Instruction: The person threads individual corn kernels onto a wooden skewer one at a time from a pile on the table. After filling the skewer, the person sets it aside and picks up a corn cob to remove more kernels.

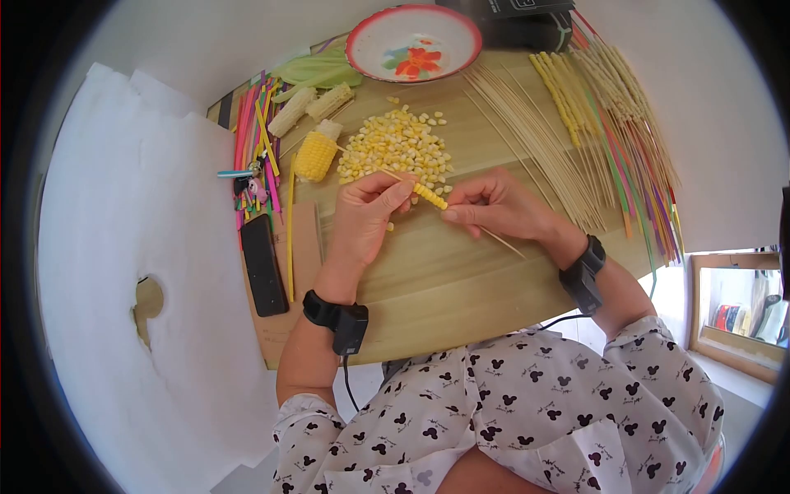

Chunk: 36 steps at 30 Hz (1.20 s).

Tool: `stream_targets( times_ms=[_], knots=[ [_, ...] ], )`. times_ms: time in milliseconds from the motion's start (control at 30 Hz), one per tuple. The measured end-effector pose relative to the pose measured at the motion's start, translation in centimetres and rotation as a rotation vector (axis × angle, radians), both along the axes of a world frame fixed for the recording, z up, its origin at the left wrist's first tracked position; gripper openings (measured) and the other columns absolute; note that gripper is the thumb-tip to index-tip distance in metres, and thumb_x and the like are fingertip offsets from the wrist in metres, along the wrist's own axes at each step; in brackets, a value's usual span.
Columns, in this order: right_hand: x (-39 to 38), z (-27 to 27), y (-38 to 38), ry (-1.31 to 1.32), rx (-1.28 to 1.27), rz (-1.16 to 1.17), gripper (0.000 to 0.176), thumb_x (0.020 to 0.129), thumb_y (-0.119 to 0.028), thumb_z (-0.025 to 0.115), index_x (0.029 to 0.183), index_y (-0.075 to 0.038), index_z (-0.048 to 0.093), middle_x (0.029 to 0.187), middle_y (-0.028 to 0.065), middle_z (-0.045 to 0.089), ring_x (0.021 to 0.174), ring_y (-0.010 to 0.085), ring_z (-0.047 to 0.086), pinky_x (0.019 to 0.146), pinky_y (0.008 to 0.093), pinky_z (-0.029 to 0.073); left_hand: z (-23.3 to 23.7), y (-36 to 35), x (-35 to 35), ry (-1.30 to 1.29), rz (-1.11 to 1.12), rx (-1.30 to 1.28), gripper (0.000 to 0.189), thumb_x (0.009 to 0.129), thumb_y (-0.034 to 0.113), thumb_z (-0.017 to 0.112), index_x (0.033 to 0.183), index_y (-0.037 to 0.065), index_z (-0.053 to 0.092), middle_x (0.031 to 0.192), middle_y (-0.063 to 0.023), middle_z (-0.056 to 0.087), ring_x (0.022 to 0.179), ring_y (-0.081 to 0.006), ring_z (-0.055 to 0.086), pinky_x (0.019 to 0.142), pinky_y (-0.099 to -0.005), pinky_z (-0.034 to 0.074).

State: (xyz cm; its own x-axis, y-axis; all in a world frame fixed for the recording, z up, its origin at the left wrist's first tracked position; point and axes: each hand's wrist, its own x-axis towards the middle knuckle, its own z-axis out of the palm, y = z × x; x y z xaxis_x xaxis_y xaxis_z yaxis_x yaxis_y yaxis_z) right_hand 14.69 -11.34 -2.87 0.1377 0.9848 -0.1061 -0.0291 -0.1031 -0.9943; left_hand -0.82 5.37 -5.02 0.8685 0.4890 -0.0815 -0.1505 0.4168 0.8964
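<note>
My left hand [372,207] is closed around a thin bamboo skewer [508,245] near one end of a short row of yellow corn kernels [429,195] threaded on it. At the other end of that row, my right hand [500,206] pinches with thumb and fingers; whether a loose kernel is between them is hidden. The bare skewer sticks out below the right hand, slanting down to the right. Just beyond both hands lies a pile of loose corn kernels [397,146]. A partly stripped corn cob [316,156] rests left of the pile.
Stripped cobs [292,113] and green husks [325,69] lie at the back left. An enamel basin [414,41] stands at the back. Bare skewers [539,136] and kernel-filled skewers [609,86] spread along the right. A phone [263,265] and colored sticks [247,132] line the left edge.
</note>
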Motion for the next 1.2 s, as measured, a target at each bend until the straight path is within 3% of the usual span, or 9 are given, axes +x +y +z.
stream_targets(
  times_ms=[367, 467, 533, 667, 733, 833, 933, 1033, 1200],
  knots=[
    [0.0, -0.6, 0.3, -0.004, 0.028, 0.012, 0.021, 0.093, -0.018, 0.064, 0.078, -0.003, 0.065, 0.059, -0.0049, 0.054, 0.054, 0.0015, 0.045, 0.050, 0.0208, 0.035, -0.2, 0.1, 0.0, 0.065, -0.016, 0.116, 0.017, 0.088, 0.010, 0.068, 0.101, -0.002, 0.068, 0.087, -0.0056, 0.065, 0.071, -0.0113, 0.054, 0.066, -0.0240, 0.045],
    [0.3, -0.5, 0.2, 0.011, -0.019, -0.036, 0.021, 0.093, -0.020, 0.063, 0.080, -0.004, 0.064, 0.059, -0.0044, 0.055, 0.052, 0.0012, 0.045, 0.047, 0.0197, 0.034, 0.7, 0.4, 0.1, 0.066, 0.138, 0.206, 0.018, 0.090, 0.010, 0.066, 0.103, -0.001, 0.067, 0.086, -0.0049, 0.065, 0.071, -0.0096, 0.054, 0.066, -0.0225, 0.044],
    [0.6, -0.6, 0.3, 0.016, -0.083, -0.071, 0.021, 0.094, -0.020, 0.062, 0.081, -0.004, 0.064, 0.059, -0.0041, 0.056, 0.051, 0.0010, 0.045, 0.045, 0.0191, 0.033, 1.5, 1.2, -0.1, 0.154, 0.333, 0.412, 0.015, 0.089, 0.010, 0.066, 0.100, 0.000, 0.068, 0.084, -0.0026, 0.067, 0.069, -0.0069, 0.055, 0.065, -0.0202, 0.045],
    [0.8, -0.9, 0.3, 0.006, -0.086, -0.122, 0.023, 0.095, -0.023, 0.060, 0.082, -0.004, 0.064, 0.059, -0.0031, 0.057, 0.049, 0.0012, 0.045, 0.042, 0.0185, 0.033, 0.5, 2.0, -0.3, 0.191, 0.352, 0.669, 0.015, 0.089, 0.008, 0.066, 0.102, -0.001, 0.067, 0.084, -0.0026, 0.064, 0.072, -0.0080, 0.054, 0.064, -0.0221, 0.044],
    [0.9, -0.7, 0.2, -0.012, -0.099, -0.119, 0.024, 0.095, -0.023, 0.060, 0.082, -0.003, 0.064, 0.059, -0.0028, 0.057, 0.049, 0.0014, 0.046, 0.042, 0.0186, 0.033, 0.9, 1.6, -0.4, 0.291, 0.254, 1.093, 0.014, 0.085, 0.006, 0.068, 0.098, 0.001, 0.067, 0.083, -0.0030, 0.063, 0.072, -0.0093, 0.055, 0.062, -0.0236, 0.044],
    [0.8, -0.6, 0.2, -0.016, -0.119, -0.115, 0.024, 0.095, -0.023, 0.059, 0.081, -0.003, 0.064, 0.060, -0.0025, 0.057, 0.051, 0.0020, 0.047, 0.044, 0.0191, 0.033, -0.3, 1.7, -0.3, 0.327, 0.251, 1.341, 0.014, 0.081, 0.006, 0.070, 0.094, 0.003, 0.066, 0.083, -0.0050, 0.061, 0.078, -0.0152, 0.057, 0.068, -0.0274, 0.045],
    [0.8, -0.4, 0.2, -0.016, -0.094, -0.114, 0.024, 0.095, -0.022, 0.059, 0.080, -0.003, 0.063, 0.060, -0.0024, 0.057, 0.052, 0.0027, 0.048, 0.045, 0.0198, 0.033, 0.2, 1.4, -0.1, 0.329, 0.221, 1.499, 0.013, 0.080, 0.007, 0.070, 0.092, 0.005, 0.067, 0.088, -0.0064, 0.061, 0.085, -0.0221, 0.057, 0.076, -0.0315, 0.044],
    [0.7, -0.3, 0.2, -0.017, -0.123, -0.110, 0.023, 0.095, -0.021, 0.060, 0.080, -0.003, 0.062, 0.060, -0.0028, 0.056, 0.053, 0.0030, 0.049, 0.047, 0.0205, 0.034, 0.3, 1.3, -0.1, 0.351, 0.205, 1.466, 0.013, 0.079, 0.008, 0.070, 0.092, 0.005, 0.067, 0.089, -0.0070, 0.061, 0.091, -0.0254, 0.056, 0.082, -0.0342, 0.043],
    [0.7, -0.7, 0.2, -0.008, -0.098, -0.086, 0.023, 0.095, -0.020, 0.060, 0.079, -0.003, 0.062, 0.060, -0.0032, 0.056, 0.054, 0.0026, 0.049, 0.048, 0.0204, 0.034, 0.2, 1.5, -0.2, 0.328, 0.197, 1.488, 0.013, 0.080, 0.007, 0.069, 0.092, 0.004, 0.067, 0.090, -0.0068, 0.061, 0.089, -0.0247, 0.056, 0.080, -0.0334, 0.043]
  ],
)
